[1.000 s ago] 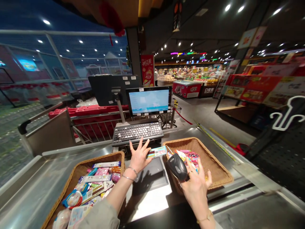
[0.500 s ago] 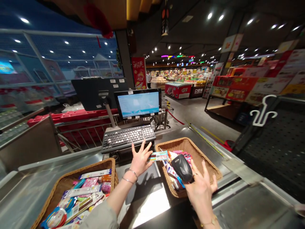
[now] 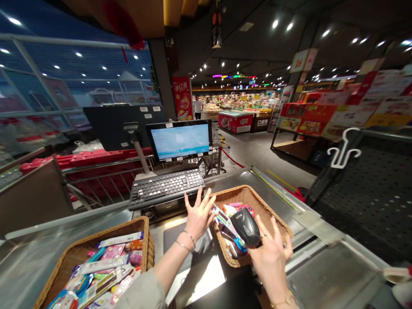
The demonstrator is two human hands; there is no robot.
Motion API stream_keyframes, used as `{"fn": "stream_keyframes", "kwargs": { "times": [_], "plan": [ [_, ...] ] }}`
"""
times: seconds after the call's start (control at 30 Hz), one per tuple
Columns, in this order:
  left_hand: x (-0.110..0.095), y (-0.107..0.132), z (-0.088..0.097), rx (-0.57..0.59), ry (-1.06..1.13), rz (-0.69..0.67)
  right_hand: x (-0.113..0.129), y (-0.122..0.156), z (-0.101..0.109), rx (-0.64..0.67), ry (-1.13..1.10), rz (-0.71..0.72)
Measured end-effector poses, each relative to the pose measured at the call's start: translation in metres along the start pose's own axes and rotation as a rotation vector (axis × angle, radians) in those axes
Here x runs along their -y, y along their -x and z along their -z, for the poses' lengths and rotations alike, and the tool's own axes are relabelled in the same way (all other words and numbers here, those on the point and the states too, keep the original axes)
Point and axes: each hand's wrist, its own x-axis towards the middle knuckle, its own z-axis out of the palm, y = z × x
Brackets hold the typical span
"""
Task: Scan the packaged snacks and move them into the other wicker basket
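My left hand (image 3: 198, 216) hovers with fingers spread at the near-left rim of the right wicker basket (image 3: 261, 198). A slim blue and white packet (image 3: 222, 219) tilts down into that basket right by its fingertips; I cannot tell if they still touch. My right hand (image 3: 272, 257) holds a black barcode scanner (image 3: 246, 225) over the same basket, its head pointing left and down. The basket holds several colourful packets. The left wicker basket (image 3: 145, 234) at bottom left is full of similar packets.
A black keyboard (image 3: 166, 189) and a lit till screen (image 3: 179, 140) stand just behind my hands on the steel counter (image 3: 325, 274). A dark pad (image 3: 180, 240) lies between the baskets. Red trolleys (image 3: 96, 156) and rails are behind, shop shelves at the right.
My left hand has carried the slim packet rightwards from over the dark pad to the right basket, where it now tips downward. The right hand keeps the scanner. My view has swung right.
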Motion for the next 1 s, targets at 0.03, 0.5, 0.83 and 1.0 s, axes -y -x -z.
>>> {"fn": "stream_keyframes", "kwargs": {
  "times": [0.03, 0.5, 0.83, 1.0],
  "plan": [
    [0.002, 0.001, 0.002, -0.003, -0.004, 0.013, 0.001, 0.000, -0.001, 0.013, -0.013, 0.009],
    [0.058, 0.071, 0.049, 0.019, -0.112, 0.244, 0.064, -0.006, -0.027, 0.143, -0.207, 0.224],
    [0.087, 0.138, 0.083, 0.072, -0.188, 0.448, 0.119, 0.005, -0.041, 0.223, -0.367, 0.376],
    [0.095, 0.161, 0.095, 0.095, -0.209, 0.528, 0.136, 0.012, -0.050, 0.270, -0.411, 0.408]
  ]
}}
